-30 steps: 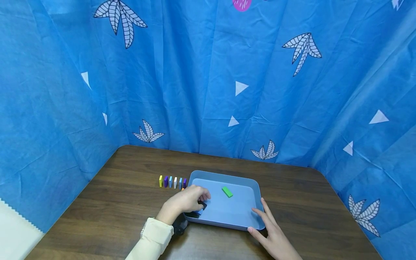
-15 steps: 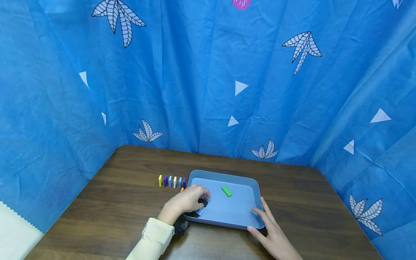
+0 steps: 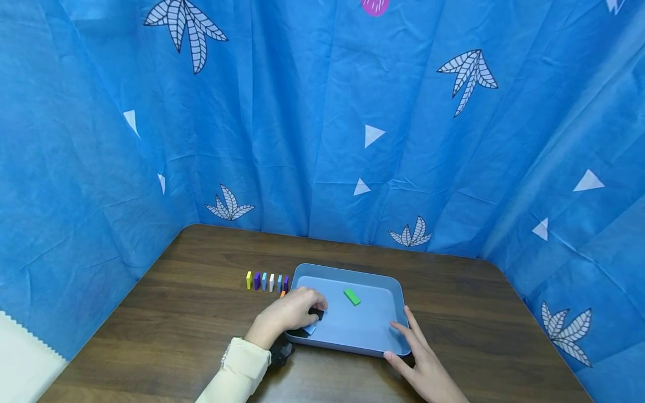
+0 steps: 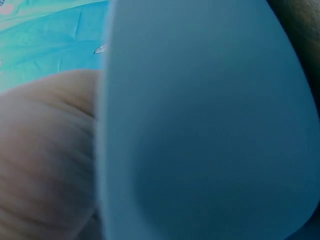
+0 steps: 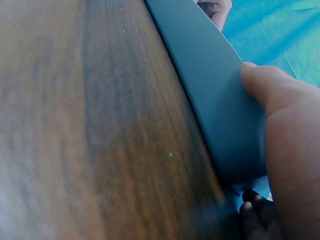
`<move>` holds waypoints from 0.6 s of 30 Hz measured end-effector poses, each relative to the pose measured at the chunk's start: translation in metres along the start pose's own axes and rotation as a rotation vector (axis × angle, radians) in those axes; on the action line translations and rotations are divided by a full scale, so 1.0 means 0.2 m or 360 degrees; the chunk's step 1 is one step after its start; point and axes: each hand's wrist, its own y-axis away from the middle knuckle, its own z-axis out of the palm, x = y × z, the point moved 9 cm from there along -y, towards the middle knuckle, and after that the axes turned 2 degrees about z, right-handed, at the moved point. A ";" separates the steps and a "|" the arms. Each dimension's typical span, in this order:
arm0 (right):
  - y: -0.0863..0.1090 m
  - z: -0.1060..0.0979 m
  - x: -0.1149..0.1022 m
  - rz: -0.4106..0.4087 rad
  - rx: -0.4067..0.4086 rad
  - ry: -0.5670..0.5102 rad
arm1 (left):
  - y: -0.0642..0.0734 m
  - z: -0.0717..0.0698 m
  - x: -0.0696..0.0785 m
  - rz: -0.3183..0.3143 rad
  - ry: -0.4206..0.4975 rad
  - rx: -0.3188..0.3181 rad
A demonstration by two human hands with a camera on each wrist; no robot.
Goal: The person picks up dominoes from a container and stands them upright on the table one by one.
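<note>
My left hand [image 3: 292,310] reaches into the left side of a blue-grey tray [image 3: 353,271]. Its fingers and thumb pinch a small black block [image 3: 316,313]. Just below that, a light blue block [image 3: 311,329] lies by the thumb, partly covered. The tray's wall fills most of the left wrist view. Farther right on the tray floor lies a green block [image 3: 352,297]. My right hand [image 3: 423,361] rests at the tray's near right corner with fingers spread and fairly straight. In the right wrist view its thumb [image 5: 262,82] touches the tray's outer wall.
Left of the tray, several small blocks stand upright in a row, among them a yellow block [image 3: 249,280] and a white block [image 3: 272,282]. An orange block [image 3: 283,294] shows partly behind my left hand. Blue curtains [image 3: 322,140] hang around the wooden table [image 3: 211,313].
The black block has shifted slightly up and to the right at my left fingertips. My right hand stays at the tray corner.
</note>
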 end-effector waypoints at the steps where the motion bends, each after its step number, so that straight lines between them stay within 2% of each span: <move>1: 0.00 0.00 0.00 0.0003 0.0000 0.0003 | 0.00 0.00 0.00 0.0008 -0.0007 -0.0001; 6: 0.00 0.00 0.00 -0.0009 0.0015 0.0007 | 0.01 0.00 0.02 0.0018 -0.0017 0.0010; 12: 0.01 0.00 -0.01 -0.0059 0.0073 0.0019 | 0.02 -0.01 0.01 -0.0012 0.0056 0.0026; 18: 0.03 -0.01 -0.02 -0.0122 0.0134 0.0056 | 0.02 -0.01 0.02 0.0018 0.0082 0.0053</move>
